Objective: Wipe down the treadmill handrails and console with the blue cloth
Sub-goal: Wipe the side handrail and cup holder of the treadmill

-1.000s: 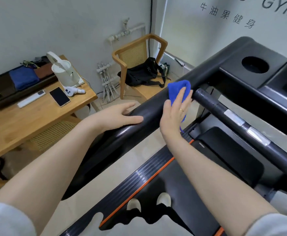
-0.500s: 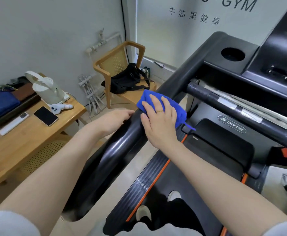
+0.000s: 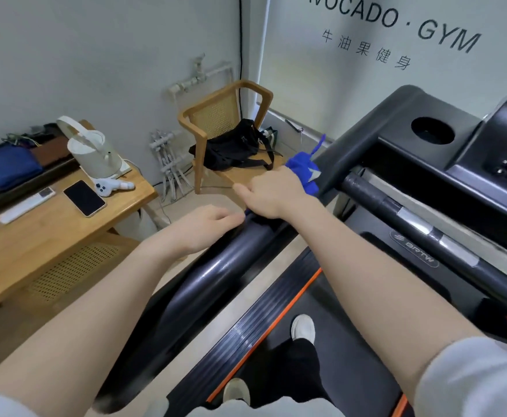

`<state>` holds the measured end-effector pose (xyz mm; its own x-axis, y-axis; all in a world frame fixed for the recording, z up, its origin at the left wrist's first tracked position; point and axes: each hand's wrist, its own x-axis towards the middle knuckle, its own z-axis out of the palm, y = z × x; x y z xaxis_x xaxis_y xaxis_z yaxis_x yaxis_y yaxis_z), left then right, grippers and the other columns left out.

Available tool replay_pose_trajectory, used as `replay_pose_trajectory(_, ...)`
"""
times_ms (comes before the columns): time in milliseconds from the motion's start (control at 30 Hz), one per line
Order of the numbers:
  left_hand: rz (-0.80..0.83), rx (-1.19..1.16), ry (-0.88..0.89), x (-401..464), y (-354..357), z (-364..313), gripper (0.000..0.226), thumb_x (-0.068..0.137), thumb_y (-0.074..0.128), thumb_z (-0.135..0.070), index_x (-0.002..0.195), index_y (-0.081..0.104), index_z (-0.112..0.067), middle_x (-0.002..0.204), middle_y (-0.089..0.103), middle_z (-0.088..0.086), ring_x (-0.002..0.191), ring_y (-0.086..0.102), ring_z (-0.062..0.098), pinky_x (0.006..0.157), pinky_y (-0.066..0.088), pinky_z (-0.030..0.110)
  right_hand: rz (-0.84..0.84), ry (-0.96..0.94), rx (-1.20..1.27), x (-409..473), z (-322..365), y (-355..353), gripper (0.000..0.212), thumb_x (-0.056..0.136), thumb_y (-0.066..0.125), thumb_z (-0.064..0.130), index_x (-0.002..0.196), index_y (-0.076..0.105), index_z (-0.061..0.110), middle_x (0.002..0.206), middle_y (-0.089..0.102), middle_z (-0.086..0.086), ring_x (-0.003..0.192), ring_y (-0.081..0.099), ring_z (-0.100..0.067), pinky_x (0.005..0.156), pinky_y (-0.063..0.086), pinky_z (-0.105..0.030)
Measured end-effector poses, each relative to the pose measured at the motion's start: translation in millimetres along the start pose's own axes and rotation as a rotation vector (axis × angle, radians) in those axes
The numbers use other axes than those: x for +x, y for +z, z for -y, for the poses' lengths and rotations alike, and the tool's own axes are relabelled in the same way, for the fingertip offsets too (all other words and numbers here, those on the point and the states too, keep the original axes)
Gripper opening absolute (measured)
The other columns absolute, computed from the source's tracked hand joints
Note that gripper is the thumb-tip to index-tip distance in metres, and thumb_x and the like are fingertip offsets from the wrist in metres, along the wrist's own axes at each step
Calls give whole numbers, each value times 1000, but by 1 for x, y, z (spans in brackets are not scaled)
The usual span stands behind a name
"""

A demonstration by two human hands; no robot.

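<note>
Right hand (image 3: 271, 192) wraps over the glossy black treadmill handrail (image 3: 216, 266), fingers curled around the bright blue microfibre cloth (image 3: 303, 173), most of it hidden beneath the palm. Left hand (image 3: 207, 225) rests on the rail just behind, blurred fingertips lying loosely, gripping nothing.

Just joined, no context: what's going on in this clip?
A person standing on a treadmill is wiping its left handrail. The right hand grips the blue cloth over the rail's upper end, near the console. The left hand rests on the rail just below. The console shows no cloth on it.
</note>
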<state>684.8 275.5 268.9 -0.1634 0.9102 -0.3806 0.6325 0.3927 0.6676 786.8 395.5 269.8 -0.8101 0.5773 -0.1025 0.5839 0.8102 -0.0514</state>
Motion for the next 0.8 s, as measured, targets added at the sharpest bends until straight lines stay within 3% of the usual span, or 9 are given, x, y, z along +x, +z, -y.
replay_pose_trajectory(67,-5,36,-28,8,-3,2,39,95,41,-34,92,67,-6,95,67,13,92,59,29,87,45,38,53,-120,-15,-4,13,3,40,99,22,34,71,45,17,99,67,-13,93,56,-26,84,33,-37)
replay_pose_trajectory(167,13,32,-79,17,-8,0,34,93,41,-25,67,62,-17,71,60,1,70,55,20,72,43,31,169,-158,4,7,-1,2,40,99,21,35,80,51,16,104,64,-13,88,53,-27,76,30,-35)
replay_pose_trajectory(233,18,-10,-93,22,-12,-6,30,93,40,-25,85,68,-20,83,66,-3,78,61,14,79,46,28,242,-125,-18,20,-19,-1,50,98,20,43,97,61,14,114,62,-13,97,54,-29,75,32,-35)
replay_pose_trajectory(300,4,-29,-94,28,-14,-14,29,94,40,-29,102,67,-21,94,68,-5,87,63,12,87,47,30,304,-83,-106,36,-41,-3,58,97,16,48,115,60,14,125,58,-12,112,53,-29,78,34,-37)
replay_pose_trajectory(400,-7,-22,-65,36,-16,-27,31,94,42,-36,107,66,-21,97,68,-9,90,63,7,90,47,30,379,18,-144,59,-87,-8,62,96,12,53,126,55,19,137,50,-8,124,47,-28,88,37,-40)
replay_pose_trajectory(533,2,-8,-22,51,-10,-46,32,94,44,-37,118,61,-24,114,63,-10,101,57,6,96,42,26,234,170,-238,76,-154,-15,60,96,15,49,111,63,17,124,60,-9,112,54,-28,86,37,-38)
replay_pose_trajectory(633,74,-30,-19,70,1,-60,42,93,44,-44,130,50,-25,128,56,-8,109,50,4,98,35,22,237,220,-11,82,-160,-14,68,93,11,52,93,73,23,114,65,-3,105,56,-26,88,37,-38)
replay_pose_trajectory(733,127,18,-35,87,11,-72,58,85,53,-53,135,42,-26,117,55,-8,101,51,7,89,36,20,253,100,123,65,-128,-19,67,94,13,49,80,72,21,107,67,-1,101,57,-26,85,39,-37)
replay_pose_trajectory(800,103,122,6,94,13,-75,58,77,61,-55,124,51,-23,111,60,-6,95,56,12,84,43,25,102,-101,2,36,-109,-15,47,96,19,39,76,58,22,104,66,-4,99,55,-29,83,36,-39)
